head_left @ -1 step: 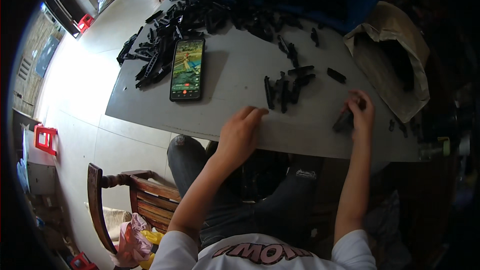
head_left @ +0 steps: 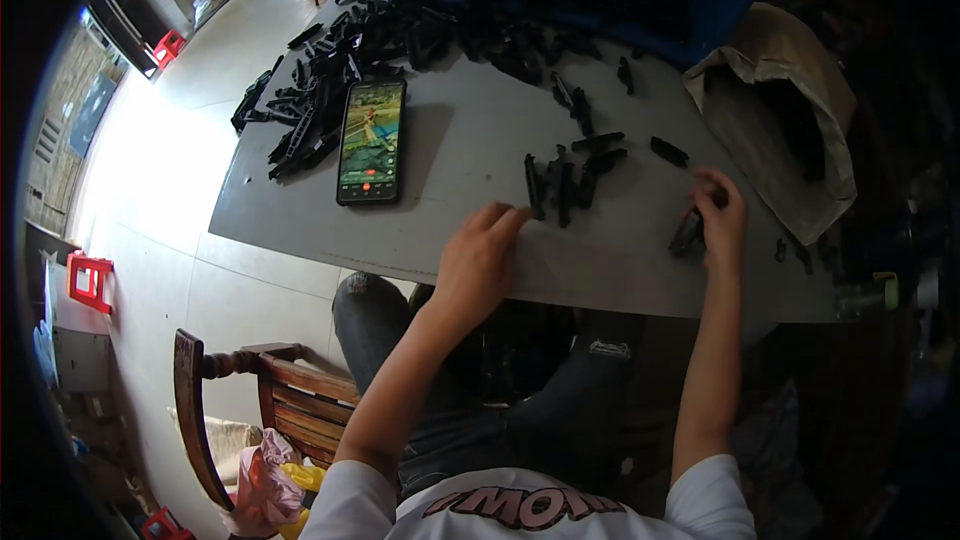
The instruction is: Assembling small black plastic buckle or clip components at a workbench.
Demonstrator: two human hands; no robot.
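Observation:
My left hand [head_left: 478, 252] is over the table's near edge, fingers bent and slightly apart. Its fingertips are at the lower end of a slim black plastic part [head_left: 534, 185]; whether they touch it I cannot tell, and its thumb is hidden. Beside that part lie several similar black plastic parts [head_left: 565, 192] in a loose group. Farther right, my right hand [head_left: 724, 220] is closed around a short black plastic part [head_left: 686, 236], held low over the table. A single black piece [head_left: 669, 152] lies just beyond the right hand.
A lit phone [head_left: 372, 145] lies left of centre on the grey table [head_left: 450, 180]. Behind it spreads a heap of black parts [head_left: 320, 90]. A blue bin [head_left: 725, 15] stands at the back, an open brown sack [head_left: 800, 130] at the right. A wooden chair [head_left: 300, 395] is at lower left.
My left hand has shifted slightly away from me, toward the end of the slim black part. The part in my right hand has turned a little.

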